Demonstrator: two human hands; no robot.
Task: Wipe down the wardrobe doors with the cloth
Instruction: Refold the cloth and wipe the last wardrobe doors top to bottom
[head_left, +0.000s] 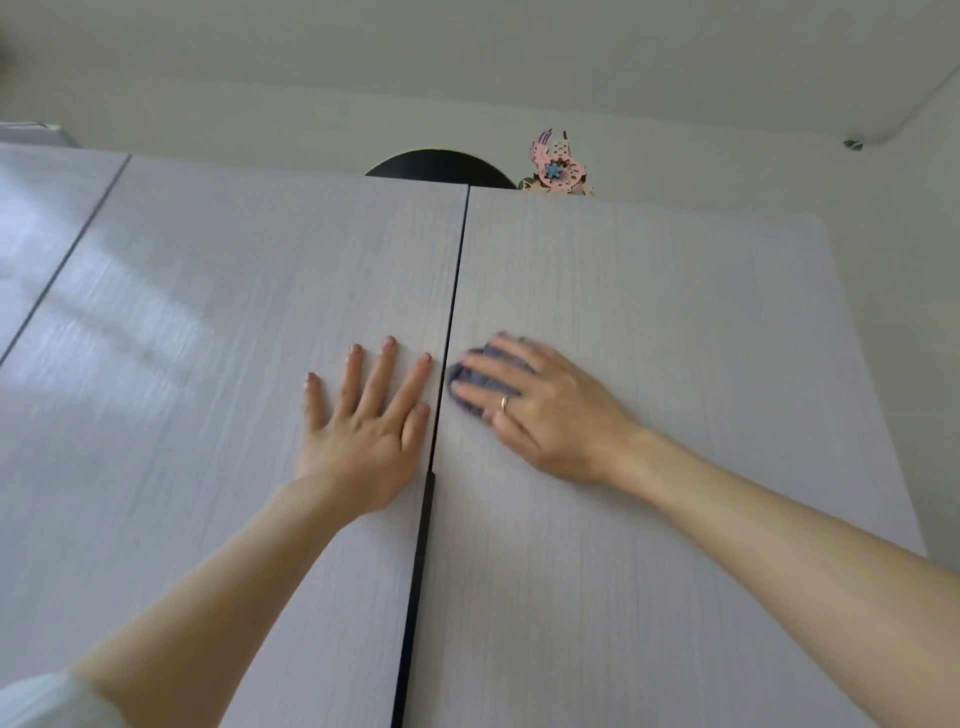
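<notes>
Two pale wood-grain wardrobe doors fill the view, the left door (218, 322) and the right door (649, 312), split by a dark gap with a black handle strip (423, 545). My left hand (363, 415) lies flat on the left door beside the gap, fingers spread and straight. My right hand (540, 405) presses a small grey-purple cloth (470, 382) against the right door just right of the gap. The cloth is mostly hidden under the fingers, which lie over it fairly straight.
A further door panel (41, 208) stands at far left. On top of the wardrobe sit a black round object (439, 165) and a pink and blue wooden ornament (558, 166). White ceiling and wall are above and to the right.
</notes>
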